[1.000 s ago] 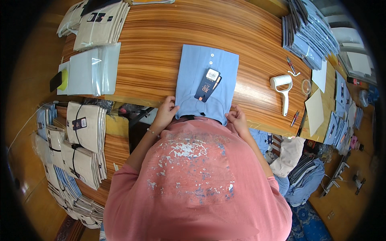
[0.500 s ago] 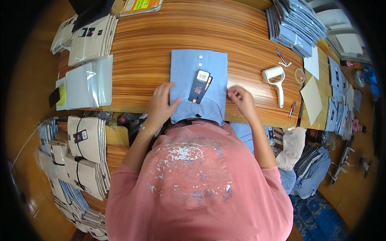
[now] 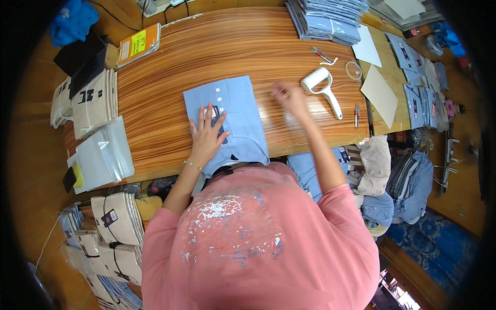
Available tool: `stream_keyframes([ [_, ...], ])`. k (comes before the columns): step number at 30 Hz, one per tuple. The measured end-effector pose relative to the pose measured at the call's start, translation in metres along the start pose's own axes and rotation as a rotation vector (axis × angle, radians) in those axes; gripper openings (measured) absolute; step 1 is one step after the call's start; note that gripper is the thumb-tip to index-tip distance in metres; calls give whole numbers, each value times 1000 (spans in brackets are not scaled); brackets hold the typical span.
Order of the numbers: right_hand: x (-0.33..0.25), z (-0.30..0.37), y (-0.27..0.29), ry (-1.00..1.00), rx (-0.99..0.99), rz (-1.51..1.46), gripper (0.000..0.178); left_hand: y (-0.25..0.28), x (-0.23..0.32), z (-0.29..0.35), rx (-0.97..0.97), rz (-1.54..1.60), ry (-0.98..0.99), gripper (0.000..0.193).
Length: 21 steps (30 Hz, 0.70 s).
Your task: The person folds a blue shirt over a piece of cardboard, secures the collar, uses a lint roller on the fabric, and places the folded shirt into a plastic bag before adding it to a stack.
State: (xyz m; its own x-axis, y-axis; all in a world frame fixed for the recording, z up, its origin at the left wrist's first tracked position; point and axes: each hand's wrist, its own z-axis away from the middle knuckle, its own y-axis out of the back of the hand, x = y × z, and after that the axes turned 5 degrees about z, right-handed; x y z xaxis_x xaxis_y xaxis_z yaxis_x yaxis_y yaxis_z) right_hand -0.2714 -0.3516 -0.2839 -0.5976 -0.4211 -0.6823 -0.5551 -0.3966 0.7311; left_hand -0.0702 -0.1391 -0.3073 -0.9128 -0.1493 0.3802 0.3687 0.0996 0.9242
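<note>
A folded light-blue shirt lies at the table's front edge, its collar toward me and a row of white buttons up its front. My left hand rests flat on it with fingers spread, partly covering the dark hang tags. Right of the shirt, my right hand is over the bare tabletop, its fingers smeared by motion. Closest to that hand is a white lint roller, a short gap away.
Bagged blue shirts are stacked at the back right. Thread snips, a second pair and a tape ring lie near the roller. Beige packed shirts and clear bags stand left.
My left hand has moved from the shirt's left edge onto the tags. My right hand has left the shirt's side toward the lint roller. The whole view has turned, and the shirt appears tilted.
</note>
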Motion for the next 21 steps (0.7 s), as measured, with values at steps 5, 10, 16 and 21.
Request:
stream_keyframes([
  [5,135,-105,82,-36,263,243,24,24,18,-17,128,61,-155,45],
  [10,194,-159,81,-182,213,707,36,30,1,-81,-6,67,-416,31],
  [16,166,-157,84,-239,93,779,33,29,-10,-119,-141,19,-511,21],
  [21,111,-134,83,-55,261,592,31,34,-8,-129,-201,64,-418,11],
])
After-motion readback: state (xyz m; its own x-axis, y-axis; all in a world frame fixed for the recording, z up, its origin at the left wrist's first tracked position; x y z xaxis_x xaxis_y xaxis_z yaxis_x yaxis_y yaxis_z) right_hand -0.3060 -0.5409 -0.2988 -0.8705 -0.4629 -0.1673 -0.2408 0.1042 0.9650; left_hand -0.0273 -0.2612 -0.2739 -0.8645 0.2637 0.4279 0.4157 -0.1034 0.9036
